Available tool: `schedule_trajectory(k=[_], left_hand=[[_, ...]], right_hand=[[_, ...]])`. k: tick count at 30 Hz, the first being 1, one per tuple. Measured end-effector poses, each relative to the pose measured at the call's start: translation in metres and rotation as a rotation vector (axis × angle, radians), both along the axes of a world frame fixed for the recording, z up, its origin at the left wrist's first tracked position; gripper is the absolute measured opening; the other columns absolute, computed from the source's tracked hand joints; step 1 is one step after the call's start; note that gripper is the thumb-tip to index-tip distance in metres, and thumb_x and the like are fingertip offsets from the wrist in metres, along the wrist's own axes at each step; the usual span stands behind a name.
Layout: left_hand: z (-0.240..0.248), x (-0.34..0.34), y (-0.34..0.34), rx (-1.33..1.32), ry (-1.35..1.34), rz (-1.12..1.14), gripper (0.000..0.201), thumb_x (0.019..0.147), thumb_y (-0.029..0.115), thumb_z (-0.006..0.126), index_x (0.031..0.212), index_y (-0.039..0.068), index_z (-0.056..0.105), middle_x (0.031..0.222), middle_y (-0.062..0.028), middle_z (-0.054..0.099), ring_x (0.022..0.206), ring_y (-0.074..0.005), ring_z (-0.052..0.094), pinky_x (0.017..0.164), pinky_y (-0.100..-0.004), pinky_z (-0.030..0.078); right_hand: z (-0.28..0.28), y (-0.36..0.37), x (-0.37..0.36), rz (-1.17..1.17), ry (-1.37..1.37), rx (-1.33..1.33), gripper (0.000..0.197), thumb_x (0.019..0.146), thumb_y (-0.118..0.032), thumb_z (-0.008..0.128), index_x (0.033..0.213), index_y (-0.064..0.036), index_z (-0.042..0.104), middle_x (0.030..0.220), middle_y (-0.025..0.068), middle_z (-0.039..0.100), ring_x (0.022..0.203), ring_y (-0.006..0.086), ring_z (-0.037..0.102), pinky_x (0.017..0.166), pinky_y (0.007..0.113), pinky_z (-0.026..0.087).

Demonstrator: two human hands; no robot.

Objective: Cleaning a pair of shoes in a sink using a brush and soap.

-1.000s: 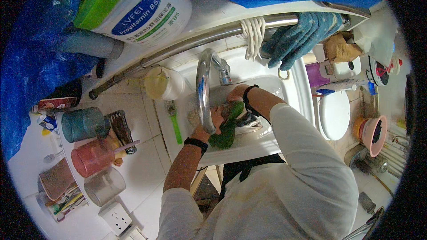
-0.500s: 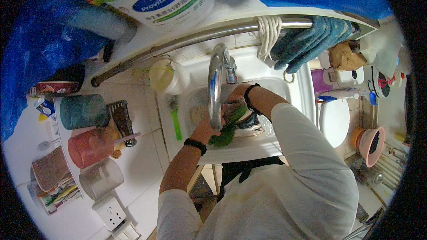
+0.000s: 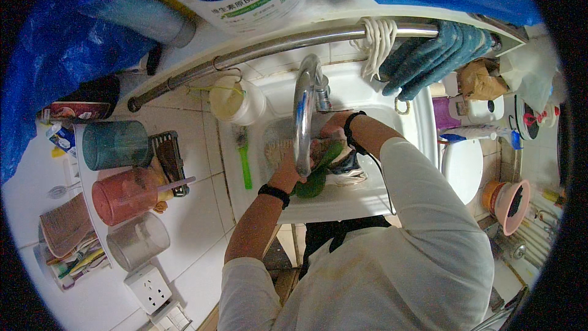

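Note:
In a white washbasin (image 3: pixel 318 211), my left hand (image 3: pixel 286 168) is closed at the near left end of a limp green piece (image 3: pixel 315 182), perhaps cloth; the tap partly hides its fingers. My right hand (image 3: pixel 335 124) bends in from the right, its fingers curled down at the far end of the same piece. Beside the green piece lies a dark and white bundle (image 3: pixel 349 170), too unclear to name. The curved chrome tap (image 3: pixel 301 110) arches over the hands. Black bands circle both wrists.
A green-handled brush (image 3: pixel 245 167) lies on the basin's left rim. Behind runs a metal rail (image 3: pixel 269 48) with blue towels (image 3: pixel 425 55) and white cord (image 3: pixel 375 46). Coloured cups (image 3: pixel 125 196) are at the left wall. A white tub (image 3: pixel 245 0) stands above the rail.
The whole view has shifted slightly. Both hands stay low in the basin at the green piece, which has turned a little between them.

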State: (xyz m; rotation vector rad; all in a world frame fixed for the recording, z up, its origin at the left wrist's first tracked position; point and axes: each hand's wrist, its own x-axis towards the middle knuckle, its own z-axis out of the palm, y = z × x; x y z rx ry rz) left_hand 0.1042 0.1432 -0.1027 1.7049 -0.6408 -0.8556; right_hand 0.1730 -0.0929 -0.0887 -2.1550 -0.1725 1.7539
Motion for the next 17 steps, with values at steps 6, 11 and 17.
schedule_trajectory(k=[6,11,17], left_hand=[[0.116,-0.001,-0.029,0.194,0.356,0.290,0.048,0.076,0.010,0.060,0.120,0.009,0.040,0.083,-0.0033,0.056,0.061,-0.0149,0.054,0.038,-0.0263,0.041],[0.071,-0.006,-0.017,0.199,0.127,0.242,0.063,0.066,0.004,0.070,0.121,0.009,0.040,0.100,-0.0115,0.055,0.089,-0.0236,0.057,0.063,-0.0353,0.051],[0.037,0.000,-0.006,0.330,0.144,0.193,0.091,0.056,0.002,0.077,0.132,0.013,0.027,0.132,-0.0219,0.031,0.119,-0.0393,0.034,0.100,-0.0452,0.031]], right_hand=[[0.011,0.001,0.001,-0.032,0.027,-0.046,0.053,0.085,-0.043,0.039,0.125,-0.0086,0.044,0.130,0.0104,0.043,0.111,0.0246,0.045,0.092,0.039,0.035],[0.023,-0.013,-0.011,0.049,-0.147,0.172,0.046,0.081,-0.036,0.049,0.118,-0.0094,0.050,0.121,0.0097,0.051,0.107,0.0234,0.049,0.092,0.037,0.038],[0.085,-0.029,-0.040,0.178,-0.398,0.471,0.042,0.074,-0.032,0.063,0.111,-0.0122,0.057,0.111,0.0088,0.059,0.103,0.0217,0.054,0.091,0.035,0.041]])
